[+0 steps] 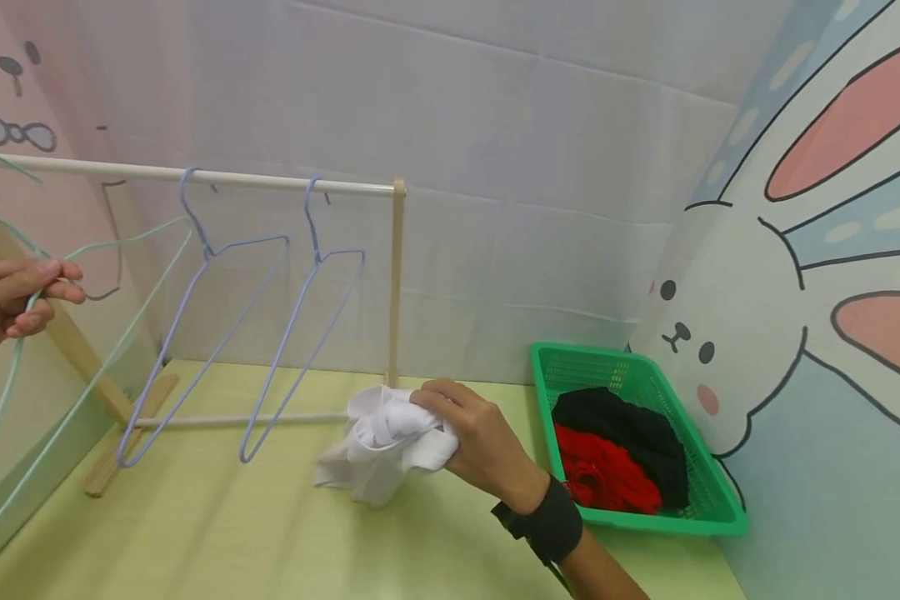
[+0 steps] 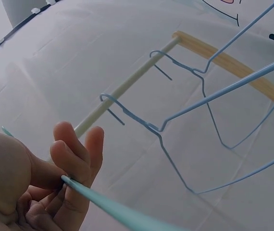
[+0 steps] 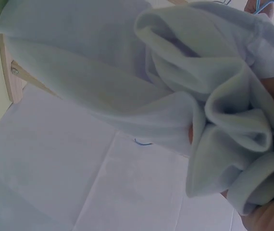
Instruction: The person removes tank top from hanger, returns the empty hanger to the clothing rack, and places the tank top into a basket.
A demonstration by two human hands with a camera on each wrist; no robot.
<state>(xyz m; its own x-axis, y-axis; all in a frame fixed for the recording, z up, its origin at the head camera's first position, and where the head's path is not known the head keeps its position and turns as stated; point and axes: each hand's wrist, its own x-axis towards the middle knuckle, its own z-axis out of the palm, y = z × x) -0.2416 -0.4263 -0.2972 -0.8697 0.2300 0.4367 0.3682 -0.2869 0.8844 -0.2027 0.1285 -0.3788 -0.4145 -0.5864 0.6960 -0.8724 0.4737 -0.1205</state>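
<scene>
At the left edge of the head view my left hand [image 1: 15, 300] pinches a mint green wire hanger [image 1: 123, 337] near its neck, beside the rail. The left wrist view shows the thumb and fingers of that hand [image 2: 72, 178] closed on the green wire [image 2: 113, 209]. My right hand [image 1: 483, 429] grips a bunched white cloth garment [image 1: 397, 433] over the table, right of the hangers. Folds of the white garment [image 3: 175, 86] fill much of the right wrist view and hide most of the fingers.
Two blue wire hangers [image 1: 191, 354] [image 1: 300, 350] hang from the white rail [image 1: 262, 178] of a wooden-ended rack [image 1: 396, 292]. A green basket [image 1: 720, 508] at the right holds a black cloth [image 1: 630, 433] and a red cloth [image 1: 596, 471]. The yellow table [image 1: 270, 533] lies below.
</scene>
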